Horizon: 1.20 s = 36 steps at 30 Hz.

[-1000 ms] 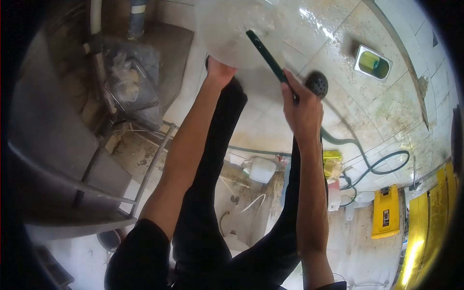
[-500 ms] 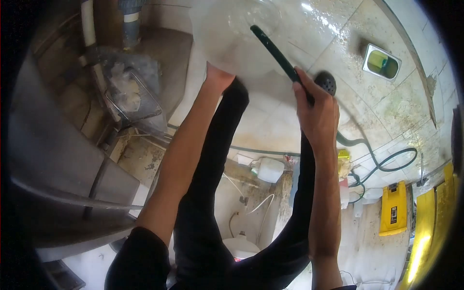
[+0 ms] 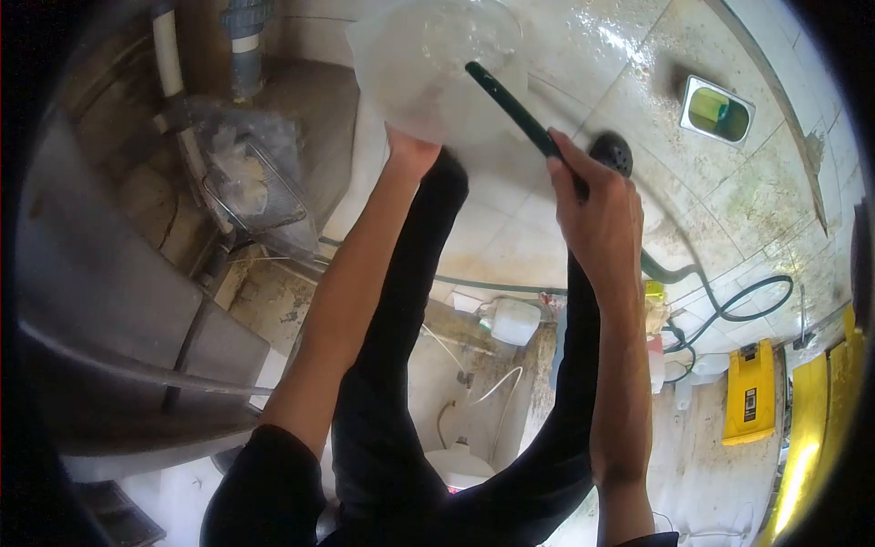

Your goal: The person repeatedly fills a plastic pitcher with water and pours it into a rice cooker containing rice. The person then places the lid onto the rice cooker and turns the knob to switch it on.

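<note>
A cloudy, translucent plastic container is held up over the tiled floor in the upper middle. My left hand grips its near edge, with the fingers mostly hidden behind the plastic. My right hand is wrapped around a dark green hose. The hose end points up and left over the container, apart from my left hand. Wet, glinting patches show inside the container near the hose end. My black shoe is partly hidden behind my right hand.
A metal pan with something green inside sits on the wet tiles at right. The hose loops below it. A wire basket and plastic bag lie left, near a grey pipe. A yellow case is at lower right.
The container has moved slightly left and tilted, so its outline shows more sharply. The hose end has shifted a little left and down. Both hands keep their grip.
</note>
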{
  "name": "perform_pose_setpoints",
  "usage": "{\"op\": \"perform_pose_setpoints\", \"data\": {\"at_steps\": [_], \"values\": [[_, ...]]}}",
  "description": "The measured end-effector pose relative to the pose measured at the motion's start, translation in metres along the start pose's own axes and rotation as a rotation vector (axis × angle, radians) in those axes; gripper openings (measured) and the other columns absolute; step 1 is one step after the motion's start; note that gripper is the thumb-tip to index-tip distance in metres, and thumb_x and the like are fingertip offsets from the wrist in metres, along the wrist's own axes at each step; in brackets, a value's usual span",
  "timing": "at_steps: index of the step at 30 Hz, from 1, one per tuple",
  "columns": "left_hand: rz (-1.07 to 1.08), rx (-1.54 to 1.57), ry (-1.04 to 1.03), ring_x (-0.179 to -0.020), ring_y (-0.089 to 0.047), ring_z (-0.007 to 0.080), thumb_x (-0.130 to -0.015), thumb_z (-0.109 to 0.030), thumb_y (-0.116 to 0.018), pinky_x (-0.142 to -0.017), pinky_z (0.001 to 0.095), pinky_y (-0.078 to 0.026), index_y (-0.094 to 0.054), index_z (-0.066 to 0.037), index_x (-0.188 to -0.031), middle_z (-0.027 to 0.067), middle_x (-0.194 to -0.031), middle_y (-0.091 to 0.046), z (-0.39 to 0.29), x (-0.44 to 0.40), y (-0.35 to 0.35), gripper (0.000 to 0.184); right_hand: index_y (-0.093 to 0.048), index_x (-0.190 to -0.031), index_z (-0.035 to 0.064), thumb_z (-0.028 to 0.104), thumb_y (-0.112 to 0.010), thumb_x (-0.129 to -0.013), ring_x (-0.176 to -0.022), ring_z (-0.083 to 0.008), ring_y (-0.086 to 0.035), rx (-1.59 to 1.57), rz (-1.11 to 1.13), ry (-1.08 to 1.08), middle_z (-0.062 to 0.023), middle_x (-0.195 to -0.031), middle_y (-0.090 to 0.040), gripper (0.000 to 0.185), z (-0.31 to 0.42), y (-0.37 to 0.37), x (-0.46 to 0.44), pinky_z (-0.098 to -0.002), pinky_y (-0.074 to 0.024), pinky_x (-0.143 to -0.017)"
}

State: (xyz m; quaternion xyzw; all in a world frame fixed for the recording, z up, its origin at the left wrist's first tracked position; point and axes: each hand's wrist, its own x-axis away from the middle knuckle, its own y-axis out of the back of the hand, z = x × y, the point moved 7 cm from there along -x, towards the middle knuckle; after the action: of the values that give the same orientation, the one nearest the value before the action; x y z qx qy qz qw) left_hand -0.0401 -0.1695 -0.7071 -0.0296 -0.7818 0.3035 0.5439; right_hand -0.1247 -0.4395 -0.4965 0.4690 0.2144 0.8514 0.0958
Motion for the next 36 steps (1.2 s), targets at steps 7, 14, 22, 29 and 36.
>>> {"op": "perform_pose_setpoints", "data": {"at_steps": [7, 14, 22, 29, 36], "values": [[-0.036, 0.012, -0.013, -0.105, -0.056, 0.0193, -0.09, -0.062, -0.041, -0.09, 0.0371, -0.046, -0.053, -0.012, -0.127, 0.0052, -0.121, -0.058, 0.002, 0.001, 0.0, 0.063, -0.066, -0.116, 0.0174, 0.024, -0.058, -0.088, -0.074, -0.0367, -0.063, -0.044, -0.009, 0.023, -0.0184, -0.076, -0.065, 0.03, -0.003, 0.0, 0.003, -0.0435, -0.0492, -0.067], [-0.077, -0.023, -0.018, -0.108, -0.055, 0.0201, -0.089, -0.063, -0.039, -0.093, 0.0388, -0.045, -0.054, -0.014, -0.126, 0.005, -0.121, -0.059, 0.003, 0.002, 0.004, 0.063, -0.066, -0.117, 0.0188, 0.025, -0.061, -0.088, -0.068, -0.0362, -0.064, -0.049, -0.069, 0.08, -0.0194, -0.07, -0.062, 0.03, -0.003, 0.005, 0.006, -0.0396, -0.0475, -0.063], [-0.109, -0.023, -0.018, -0.101, -0.058, 0.0217, -0.093, -0.055, -0.041, -0.089, 0.039, -0.046, -0.056, -0.013, -0.121, 0.0037, -0.11, -0.062, 0.007, 0.007, -0.005, 0.052, -0.066, -0.116, 0.0181, 0.026, -0.061, -0.088, -0.07, -0.0373, -0.064, -0.048, -0.07, 0.094, -0.0206, -0.071, -0.062, 0.029, -0.005, 0.004, 0.008, -0.0404, -0.048, -0.063], [0.145, -1.732, 0.287, -0.072, -0.055, 0.0197, -0.075, -0.008, -0.071, -0.062, 0.0332, -0.047, -0.058, -0.01, -0.098, 0.0063, -0.084, -0.055, 0.055, 0.119, -0.031, 0.027, -0.066, -0.117, 0.0187, 0.026, -0.061, -0.089, -0.07, -0.0371, -0.064, -0.03, -0.069, 0.092, -0.0197, -0.072, -0.063, 0.029, -0.003, 0.007, 0.008, -0.0402, -0.0488, -0.063], [0.594, -1.425, 0.745, -0.075, -0.061, 0.0232, -0.076, -0.003, -0.07, -0.072, 0.0368, -0.048, -0.056, -0.003, -0.107, 0.0148, -0.082, -0.063, 0.155, 0.262, -0.17, 0.034, -0.065, -0.118, 0.0207, 0.026, -0.06, -0.089, -0.072, -0.0379, -0.063, -0.03, -0.083, 0.073, -0.0203, -0.073, -0.063, 0.03, -0.005, 0.006, 0.005, -0.0407, -0.0486, -0.064]]}}
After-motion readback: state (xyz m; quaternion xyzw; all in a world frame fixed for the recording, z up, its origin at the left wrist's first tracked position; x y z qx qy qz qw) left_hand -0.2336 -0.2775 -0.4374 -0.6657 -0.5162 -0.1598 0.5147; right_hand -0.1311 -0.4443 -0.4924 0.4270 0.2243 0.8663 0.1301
